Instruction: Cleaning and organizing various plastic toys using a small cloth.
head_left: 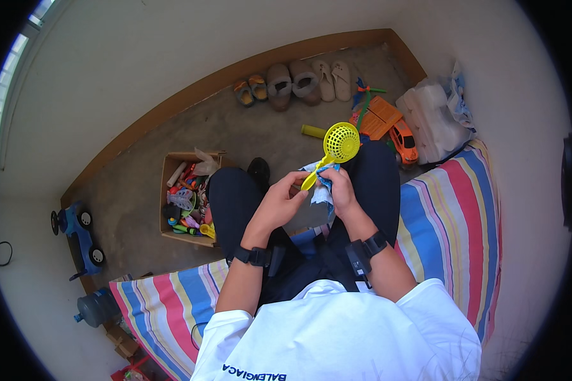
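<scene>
Over my lap I hold a yellow-green toy strainer (341,142) with a round, holed bowl pointing away from me. My left hand (281,202) pinches the lower end of its handle between thumb and fingers. My right hand (340,192) is closed on a crumpled blue-and-white cloth or wipe (322,193), which is pressed against the handle near the bowl. Part of the cloth hangs below my right fingers. The strainer's bowl is held up near my right knee.
An open cardboard box of mixed toys (190,197) stands left of my knees. Several shoes (292,84) line the far wall. An orange toy car (403,142) and clear plastic containers (429,120) lie at right. A blue ride-on toy (79,238) and water jug (98,307) are at left.
</scene>
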`<state>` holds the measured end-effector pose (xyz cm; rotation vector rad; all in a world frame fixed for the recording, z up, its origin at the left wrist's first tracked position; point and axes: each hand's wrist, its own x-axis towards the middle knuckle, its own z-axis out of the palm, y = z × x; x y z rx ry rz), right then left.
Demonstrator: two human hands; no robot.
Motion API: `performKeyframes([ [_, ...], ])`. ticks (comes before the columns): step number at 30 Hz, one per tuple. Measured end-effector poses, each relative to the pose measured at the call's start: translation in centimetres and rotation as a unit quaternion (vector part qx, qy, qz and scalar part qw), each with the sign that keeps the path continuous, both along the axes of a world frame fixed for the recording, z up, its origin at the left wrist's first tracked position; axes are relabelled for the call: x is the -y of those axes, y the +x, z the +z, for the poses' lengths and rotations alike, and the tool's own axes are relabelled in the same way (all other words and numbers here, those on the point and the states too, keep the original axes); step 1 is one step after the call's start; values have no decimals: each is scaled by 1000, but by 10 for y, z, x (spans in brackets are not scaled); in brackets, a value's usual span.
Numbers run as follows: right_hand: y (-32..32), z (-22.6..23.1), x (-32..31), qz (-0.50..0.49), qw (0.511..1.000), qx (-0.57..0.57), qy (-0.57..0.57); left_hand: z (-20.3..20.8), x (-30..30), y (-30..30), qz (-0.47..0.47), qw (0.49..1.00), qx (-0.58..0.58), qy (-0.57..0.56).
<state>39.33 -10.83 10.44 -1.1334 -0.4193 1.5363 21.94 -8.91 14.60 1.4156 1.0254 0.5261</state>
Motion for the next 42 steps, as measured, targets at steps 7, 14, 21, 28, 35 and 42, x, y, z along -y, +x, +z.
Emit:
performKeyframes([
  [7,-3,8,0,2,1000,-15,24,-8,0,-2,2,1000,30,-8],
  [14,-3,10,2,8,999,-11,29,-3,-1,-1,4,1000,26,-13],
  [21,-4,6,3,46,998,34,38,-12,-1,-1,11,999,28,-28],
  [28,-6,2,3,77,990,105,55,-5,-1,-1,29,998,-49,-14],
  [35,-7,-2,3,84,987,128,46,-3,-2,0,36,996,-83,-7],
  [42,-7,1,3,105,982,148,50,-1,-4,0,32,995,-88,-29],
])
